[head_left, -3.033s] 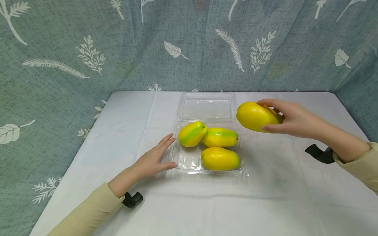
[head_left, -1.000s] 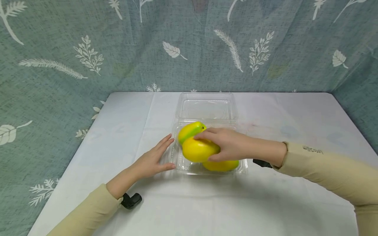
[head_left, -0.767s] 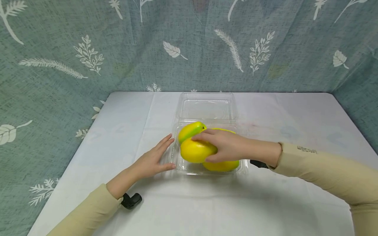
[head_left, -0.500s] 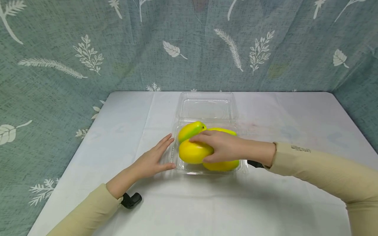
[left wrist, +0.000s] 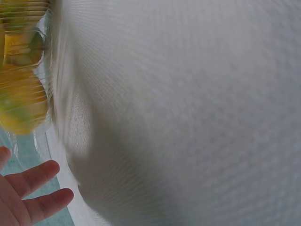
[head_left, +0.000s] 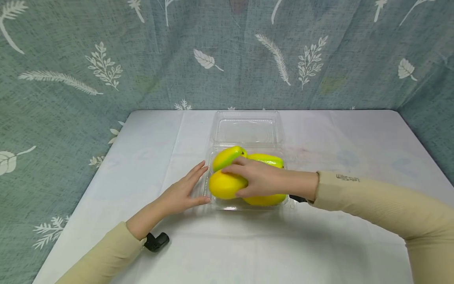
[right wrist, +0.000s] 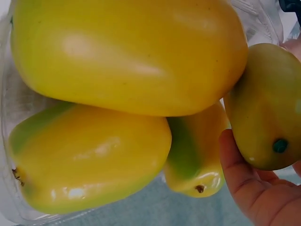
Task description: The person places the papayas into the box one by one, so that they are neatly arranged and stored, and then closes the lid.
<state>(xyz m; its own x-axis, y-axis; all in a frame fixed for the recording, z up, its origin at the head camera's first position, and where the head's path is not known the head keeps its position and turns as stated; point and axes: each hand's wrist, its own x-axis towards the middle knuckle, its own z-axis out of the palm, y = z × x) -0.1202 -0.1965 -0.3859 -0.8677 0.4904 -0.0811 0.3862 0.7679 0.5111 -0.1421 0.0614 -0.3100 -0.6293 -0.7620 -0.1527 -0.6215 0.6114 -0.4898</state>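
Observation:
My right hand (head_left: pixel 260 177) grips a yellow papaya (head_left: pixel 225 185) by its right end, at the front left of a clear plastic clamshell box (head_left: pixel 221 206). Inside the box lie three more papayas: a green-striped papaya (head_left: pixel 225 158) at back left, another striped papaya (head_left: pixel 267 158) at back right, and a yellow papaya (head_left: pixel 267 200) at front right. The right hand and wrist partly cover the two on the right. In the right wrist view, fingers (right wrist: pixel 235 165) curl round the held papaya (right wrist: pixel 270 103). My left hand (head_left: pixel 181 197) lies beside the box's left wall, fingers spread, holding nothing.
The clamshell's lid (head_left: pixel 246 129) lies folded back behind the base. A white cloth (head_left: pixel 227 252) covers the table. Behind it hangs a grey-green curtain (head_left: pixel 234 83) with white leaf prints. Each wrist wears a black camera mount (head_left: pixel 157 242).
My right hand has carried the papaya from right of the box to over its front left, lowering it and shifting left through the last second. The left hand stays put.

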